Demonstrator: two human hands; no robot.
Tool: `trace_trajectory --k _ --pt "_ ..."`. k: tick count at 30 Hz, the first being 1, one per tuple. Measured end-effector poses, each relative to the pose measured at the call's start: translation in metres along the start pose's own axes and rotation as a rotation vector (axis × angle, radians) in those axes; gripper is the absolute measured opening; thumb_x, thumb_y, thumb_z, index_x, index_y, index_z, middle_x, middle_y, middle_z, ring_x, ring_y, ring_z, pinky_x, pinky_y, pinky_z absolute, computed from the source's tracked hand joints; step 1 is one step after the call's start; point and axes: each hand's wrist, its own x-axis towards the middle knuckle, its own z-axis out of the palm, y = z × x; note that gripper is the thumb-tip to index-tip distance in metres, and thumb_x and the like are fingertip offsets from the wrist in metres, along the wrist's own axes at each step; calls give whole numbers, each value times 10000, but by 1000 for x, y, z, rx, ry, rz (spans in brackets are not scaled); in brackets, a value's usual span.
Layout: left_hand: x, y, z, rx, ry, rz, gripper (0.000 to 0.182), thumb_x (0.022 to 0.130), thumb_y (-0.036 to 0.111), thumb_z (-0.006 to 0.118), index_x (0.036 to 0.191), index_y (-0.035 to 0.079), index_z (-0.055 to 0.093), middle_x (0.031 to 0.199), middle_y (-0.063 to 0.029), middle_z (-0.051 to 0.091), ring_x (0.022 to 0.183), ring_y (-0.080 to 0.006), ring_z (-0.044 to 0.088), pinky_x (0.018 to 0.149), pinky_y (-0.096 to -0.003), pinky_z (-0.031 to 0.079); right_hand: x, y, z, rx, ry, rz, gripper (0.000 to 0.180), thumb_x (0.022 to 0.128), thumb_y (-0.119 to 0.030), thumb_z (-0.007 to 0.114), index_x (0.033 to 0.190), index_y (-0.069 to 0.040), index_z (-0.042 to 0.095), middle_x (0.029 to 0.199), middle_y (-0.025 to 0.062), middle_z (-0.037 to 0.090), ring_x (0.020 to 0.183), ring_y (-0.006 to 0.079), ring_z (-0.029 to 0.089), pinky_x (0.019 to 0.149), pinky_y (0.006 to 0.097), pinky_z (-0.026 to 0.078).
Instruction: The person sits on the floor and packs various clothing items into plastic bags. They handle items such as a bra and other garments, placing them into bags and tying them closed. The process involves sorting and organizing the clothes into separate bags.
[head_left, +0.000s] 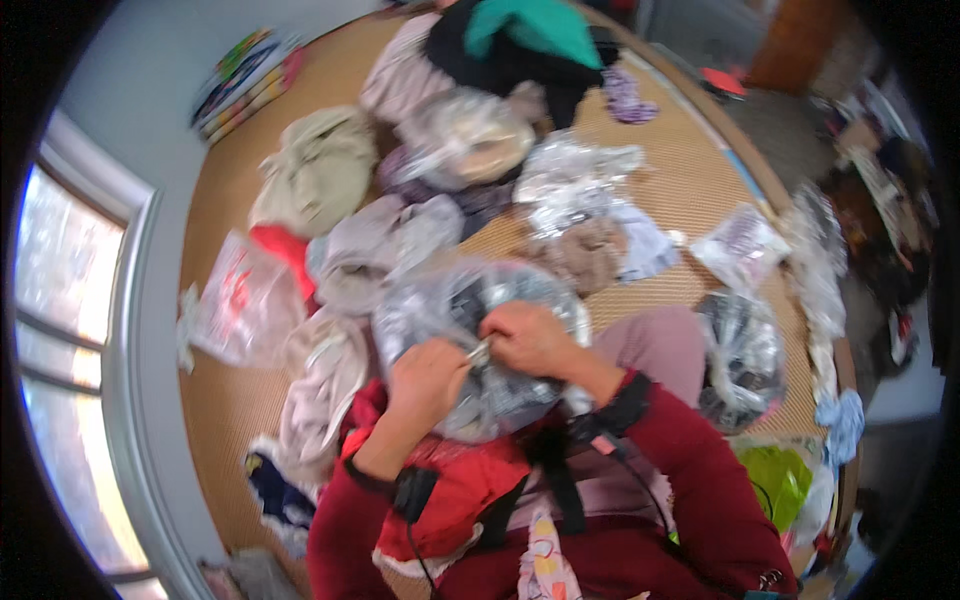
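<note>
A clear plastic bag (517, 390) with dark contents rests in front of me, close to my lap. Both hands meet at its gathered neck. My left hand (429, 379) pinches the twisted plastic from the left side. From the right, my right hand (531, 339) grips the same gathered plastic, its fingers curled. A short pale twist of the plastic shows between the two hands. The fingertips are partly hidden and blurred, so I cannot tell whether the neck is knotted. A red garment (457, 487) lies just below the bag, against my lap.
Around the bag on the woven mat (660, 195) lie a red-printed plastic bag (244, 300), a beige cloth bundle (319, 172), a crumpled clear bag (469, 139) and brown fabric (581, 255). Another filled clear bag (742, 360) sits right of my knee. A window (71, 375) is at left.
</note>
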Motion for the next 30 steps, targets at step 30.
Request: trace_trajectory --k 30 --pt "-261 3 -46 -508 504 -1152 329 894 183 486 1163 -7 492 1095 -95 552 982 -165 514 854 -264 397 -11 51 -100 60 -419 203 535 718 -118 693 1208 -39 491 1137 75 546 950 161 549 765 284 483"
